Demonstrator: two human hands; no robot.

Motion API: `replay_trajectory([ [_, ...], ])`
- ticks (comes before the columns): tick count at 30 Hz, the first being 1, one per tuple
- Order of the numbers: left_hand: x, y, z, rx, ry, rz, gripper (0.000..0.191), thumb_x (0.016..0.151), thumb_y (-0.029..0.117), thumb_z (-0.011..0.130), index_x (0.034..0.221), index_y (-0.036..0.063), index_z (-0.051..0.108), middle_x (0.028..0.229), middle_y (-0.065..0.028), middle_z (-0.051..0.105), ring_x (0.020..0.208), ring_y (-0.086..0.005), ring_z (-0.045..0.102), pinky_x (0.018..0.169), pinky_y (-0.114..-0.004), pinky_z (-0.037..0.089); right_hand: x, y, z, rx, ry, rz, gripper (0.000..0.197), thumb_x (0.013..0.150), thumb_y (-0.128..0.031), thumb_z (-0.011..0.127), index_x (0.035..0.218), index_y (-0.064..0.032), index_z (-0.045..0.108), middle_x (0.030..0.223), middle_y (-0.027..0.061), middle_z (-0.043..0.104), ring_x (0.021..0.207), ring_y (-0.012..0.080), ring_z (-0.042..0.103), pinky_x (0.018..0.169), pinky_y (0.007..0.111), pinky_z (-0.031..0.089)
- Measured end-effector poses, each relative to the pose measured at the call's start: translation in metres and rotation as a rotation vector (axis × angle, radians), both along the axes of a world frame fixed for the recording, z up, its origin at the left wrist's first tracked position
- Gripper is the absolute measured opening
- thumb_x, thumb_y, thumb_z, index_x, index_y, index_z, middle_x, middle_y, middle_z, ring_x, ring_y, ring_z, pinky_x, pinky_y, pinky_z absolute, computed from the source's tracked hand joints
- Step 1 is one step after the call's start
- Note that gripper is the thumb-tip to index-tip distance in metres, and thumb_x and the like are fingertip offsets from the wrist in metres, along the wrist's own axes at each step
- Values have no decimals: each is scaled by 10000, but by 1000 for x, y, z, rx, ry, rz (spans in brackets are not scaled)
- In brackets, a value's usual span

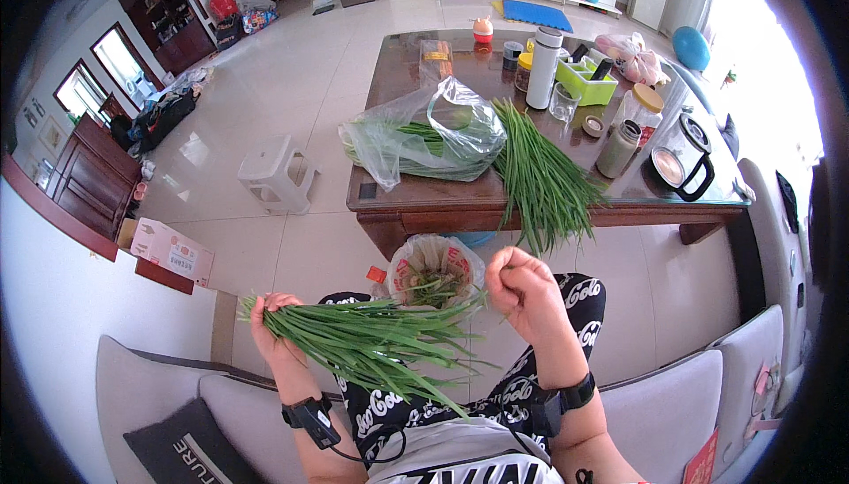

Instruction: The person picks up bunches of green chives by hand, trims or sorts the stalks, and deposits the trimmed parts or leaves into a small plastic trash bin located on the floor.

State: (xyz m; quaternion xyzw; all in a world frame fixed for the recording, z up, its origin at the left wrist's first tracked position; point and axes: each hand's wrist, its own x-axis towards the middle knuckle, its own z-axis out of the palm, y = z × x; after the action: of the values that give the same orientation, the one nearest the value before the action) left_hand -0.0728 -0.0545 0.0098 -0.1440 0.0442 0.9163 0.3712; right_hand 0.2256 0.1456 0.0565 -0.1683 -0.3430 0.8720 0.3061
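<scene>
My left hand grips a bunch of long green garlic chives near its cut ends, and the leaves fan out to the right above my lap. To the right of the leaf tips, my right hand is raised with its fingers curled in. Whether a small scrap is pinched there I cannot tell. Below the table edge, between my knees, stands a bin lined with a plastic bag, with leaf scraps inside. More chives lie loose on the table, their ends hanging over the front edge, beside a clear plastic bag of chives.
The dark wooden table also carries a white flask, a green caddy, a glass jar and a black-handled kettle. A white plastic stool stands left of it. Grey sofa cushions flank me.
</scene>
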Motion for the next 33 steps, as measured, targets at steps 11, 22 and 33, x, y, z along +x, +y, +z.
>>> replay_trajectory([
  [11, -2, 1, -5, -8, -3, 1, 137, 774, 31, 612, 762, 67, 480, 680, 9, 451, 631, -110, 455, 635, -264, 393, 2, -25, 20, 439, -348, 21, 81, 859, -52, 616, 909, 3, 648, 734, -60, 561, 623, 12, 453, 547, 173, 368],
  [22, 3, 6, -3, -54, 34, 17, 151, 772, 35, 601, 737, 71, 458, 661, 4, 442, 606, -115, 453, 626, -266, 394, -21, -26, 9, 489, -397, -354, 63, 824, 13, 522, 797, -29, 560, 639, -44, 489, 538, 5, 366, 469, 183, 272],
  [33, -17, -38, 13, -193, 281, 159, 151, 812, 56, 601, 757, 81, 463, 669, 5, 439, 622, -116, 450, 648, -283, 399, -24, 32, -62, -351, 7, -278, 86, 891, -126, 488, 904, -59, 539, 769, 16, 506, 567, 63, 380, 449, 182, 291],
])
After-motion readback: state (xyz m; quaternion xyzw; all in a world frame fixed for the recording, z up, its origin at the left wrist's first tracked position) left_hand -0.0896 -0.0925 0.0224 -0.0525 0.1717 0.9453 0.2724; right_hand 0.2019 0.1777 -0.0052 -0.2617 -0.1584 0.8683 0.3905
